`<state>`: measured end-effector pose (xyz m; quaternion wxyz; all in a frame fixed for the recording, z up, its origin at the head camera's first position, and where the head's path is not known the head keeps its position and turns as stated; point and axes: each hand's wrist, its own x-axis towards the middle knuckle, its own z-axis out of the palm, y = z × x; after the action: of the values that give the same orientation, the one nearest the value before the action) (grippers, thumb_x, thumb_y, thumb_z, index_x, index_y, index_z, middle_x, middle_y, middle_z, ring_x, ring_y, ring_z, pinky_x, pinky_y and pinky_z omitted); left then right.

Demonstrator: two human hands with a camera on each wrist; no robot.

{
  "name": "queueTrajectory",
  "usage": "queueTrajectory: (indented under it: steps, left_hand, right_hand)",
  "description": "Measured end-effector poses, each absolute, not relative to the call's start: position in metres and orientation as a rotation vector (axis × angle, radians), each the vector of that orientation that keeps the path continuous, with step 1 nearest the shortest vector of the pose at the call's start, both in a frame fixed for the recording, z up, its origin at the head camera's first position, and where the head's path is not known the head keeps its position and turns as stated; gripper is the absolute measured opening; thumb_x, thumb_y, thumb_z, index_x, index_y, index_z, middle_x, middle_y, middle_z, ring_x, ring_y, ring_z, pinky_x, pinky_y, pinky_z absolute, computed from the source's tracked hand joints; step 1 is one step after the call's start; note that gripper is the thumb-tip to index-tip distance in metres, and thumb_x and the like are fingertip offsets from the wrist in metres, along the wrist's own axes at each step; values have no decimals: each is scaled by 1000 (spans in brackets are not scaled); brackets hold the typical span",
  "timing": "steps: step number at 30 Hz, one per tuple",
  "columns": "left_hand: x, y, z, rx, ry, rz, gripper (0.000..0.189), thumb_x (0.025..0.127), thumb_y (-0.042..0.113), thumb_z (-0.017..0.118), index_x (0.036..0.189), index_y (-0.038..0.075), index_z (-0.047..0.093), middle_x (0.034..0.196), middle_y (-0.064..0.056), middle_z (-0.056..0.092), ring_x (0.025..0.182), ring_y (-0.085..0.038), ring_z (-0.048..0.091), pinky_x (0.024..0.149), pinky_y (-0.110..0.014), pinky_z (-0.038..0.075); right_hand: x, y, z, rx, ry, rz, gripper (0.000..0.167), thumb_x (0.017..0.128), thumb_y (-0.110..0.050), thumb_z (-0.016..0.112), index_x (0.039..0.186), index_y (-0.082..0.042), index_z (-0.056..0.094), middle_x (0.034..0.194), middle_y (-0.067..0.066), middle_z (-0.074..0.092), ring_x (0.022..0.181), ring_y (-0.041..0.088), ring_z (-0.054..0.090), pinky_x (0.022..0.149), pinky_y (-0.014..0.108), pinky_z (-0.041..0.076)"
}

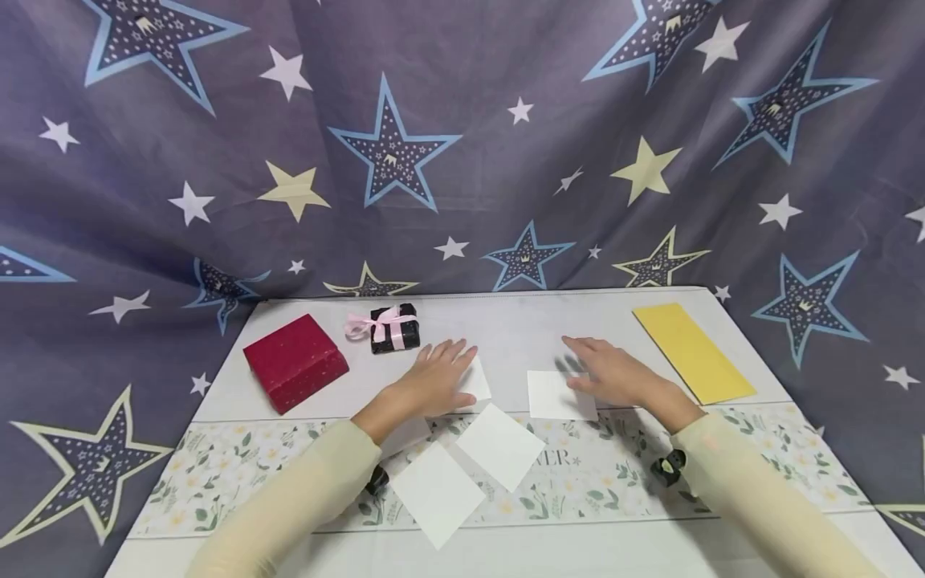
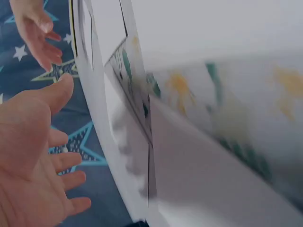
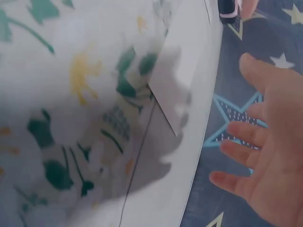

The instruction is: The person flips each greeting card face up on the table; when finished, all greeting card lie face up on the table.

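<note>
Several white paper cards lie scattered on the table. My left hand (image 1: 430, 380), palm down with fingers spread, hovers over one card (image 1: 474, 380) and partly hides it. A second card (image 1: 406, 436) shows beneath the left wrist. Nearer the front edge are a tilted square card (image 1: 501, 446) and a larger one (image 1: 438, 494). On the right, my right hand (image 1: 610, 372) is held above a white card (image 1: 560, 396), fingers extended, its shadow falling on the table. Both palms are bare in the wrist views, the left hand (image 2: 38, 156) and right hand (image 3: 270, 146) holding nothing.
A dark red box (image 1: 296, 363) sits at the back left. Beside it is a small black gift box (image 1: 394, 328) with a pink ribbon bow. A yellow flat rectangle (image 1: 692, 353) lies at the right. Behind the table hangs a star-patterned curtain (image 1: 462, 160).
</note>
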<state>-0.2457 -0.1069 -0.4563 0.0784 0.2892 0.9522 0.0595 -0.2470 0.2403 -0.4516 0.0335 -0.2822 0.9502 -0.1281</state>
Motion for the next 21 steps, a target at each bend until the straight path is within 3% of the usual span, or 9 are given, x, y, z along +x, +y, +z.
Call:
queueTrajectory:
  steps: [4,9,15,21]
  left_hand:
    - [-254,-83,-461,956,2875,175,83,96,51,64,159,8,32,159,-16,41,147,-35,38,120,-57,31]
    - [-262,-54,-468,1000,2864,142,83,95,56,63,157,7,37,148,-14,51,135,-31,50,112,-49,42]
    - [-263,-29,-476,1014,2836,108,85,94,60,62,157,8,38,143,-12,53,126,-25,53,104,-42,48]
    - [-260,-8,-480,950,2784,105,91,91,64,64,159,11,35,143,-11,50,121,-22,49,102,-37,46]
  right_hand:
    - [-252,249,-451,-810,2890,-448,68,100,-32,65,154,1,40,136,26,57,124,43,57,104,59,46]
    - [-259,256,-457,-766,2841,-520,61,98,-28,68,146,5,49,113,17,66,100,29,65,89,49,54]
    - [-262,261,-467,-749,2802,-576,62,92,-26,74,141,7,54,97,6,67,84,14,59,81,41,53]
    - [-257,266,-476,-693,2780,-597,65,87,-27,80,139,4,56,95,3,66,82,13,56,79,38,51]
